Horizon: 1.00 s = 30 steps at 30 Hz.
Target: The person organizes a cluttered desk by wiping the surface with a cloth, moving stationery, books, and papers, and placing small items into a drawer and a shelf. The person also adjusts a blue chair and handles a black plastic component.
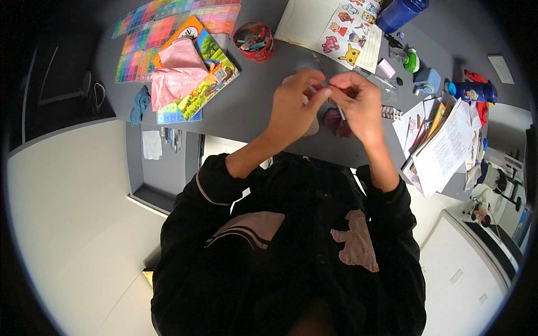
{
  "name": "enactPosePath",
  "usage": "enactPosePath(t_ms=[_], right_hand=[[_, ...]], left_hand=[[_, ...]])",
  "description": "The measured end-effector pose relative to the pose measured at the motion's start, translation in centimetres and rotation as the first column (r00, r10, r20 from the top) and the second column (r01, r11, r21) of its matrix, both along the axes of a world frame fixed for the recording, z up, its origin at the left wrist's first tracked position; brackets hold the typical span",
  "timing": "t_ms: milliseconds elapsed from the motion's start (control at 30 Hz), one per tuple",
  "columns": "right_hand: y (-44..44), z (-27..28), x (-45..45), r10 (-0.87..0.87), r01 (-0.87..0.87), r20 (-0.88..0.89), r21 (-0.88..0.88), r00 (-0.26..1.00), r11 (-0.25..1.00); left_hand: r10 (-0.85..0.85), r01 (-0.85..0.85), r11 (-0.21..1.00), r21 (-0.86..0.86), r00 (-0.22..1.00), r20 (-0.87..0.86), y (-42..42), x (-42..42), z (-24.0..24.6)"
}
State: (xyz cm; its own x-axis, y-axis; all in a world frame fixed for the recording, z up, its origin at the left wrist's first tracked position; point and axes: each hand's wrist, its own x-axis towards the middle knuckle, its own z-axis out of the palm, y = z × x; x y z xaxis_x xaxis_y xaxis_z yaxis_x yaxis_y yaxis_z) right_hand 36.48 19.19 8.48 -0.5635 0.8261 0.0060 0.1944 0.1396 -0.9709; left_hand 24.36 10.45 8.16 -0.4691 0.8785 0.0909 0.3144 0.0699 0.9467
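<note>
My left hand (294,103) and my right hand (357,103) meet above the grey desk (256,96), fingertips pinched close together. Between them is a thin grey strip or stick (339,111) whose exact kind I cannot tell; its lower end slants down beside my right palm. A dark maroon cloth item (334,122) lies on the desk beneath my hands. Partly hidden behind my left hand is a pale pink rounded thing (312,127). Past my fingertips, an open notebook (304,23) carries a sheet of cartoon stickers (345,29).
A red tin of pens (254,42) stands left of the notebook. Further left are a picture book (214,80), a pink bag (178,77) and colourful boxes (141,42). Bottles (399,14) and stacked papers (445,147) occupy the right side. An open drawer (162,161) is below the desk, left.
</note>
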Motion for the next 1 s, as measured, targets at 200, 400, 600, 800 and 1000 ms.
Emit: enactPosePath(t_ms=[200,400,600,800,1000], right_hand=[[-2.1,0.0,-5.2,0.096,-0.094,-0.038,0.042,0.995,0.995],[-3.8,0.9,-7.6,0.059,-0.045,-0.069,0.185,0.996,0.982],[-3.3,1.2,-12.1,0.117,-0.058,-0.119,0.412,0.986,0.909],[-2.4,-0.8,-14.4,0.068,-0.029,-0.043,0.596,0.997,0.802],[1.0,-4.0,-16.9,0.034,-0.042,0.025,0.581,0.999,0.812]], left_hand=[[0.195,-0.105,0.976,-0.189,0.806,0.559,-0.2,-5.2,-0.3],[0.218,-0.181,0.975,-0.129,0.653,0.725,1.4,-11.6,-0.8],[0.204,-0.210,0.971,-0.116,0.468,0.860,2.3,-15.1,-1.8],[0.148,-0.026,0.988,-0.151,0.425,0.893,0.7,-16.9,-2.5],[0.199,-0.105,0.980,-0.169,0.541,0.817,-2.6,-17.1,-2.3]])
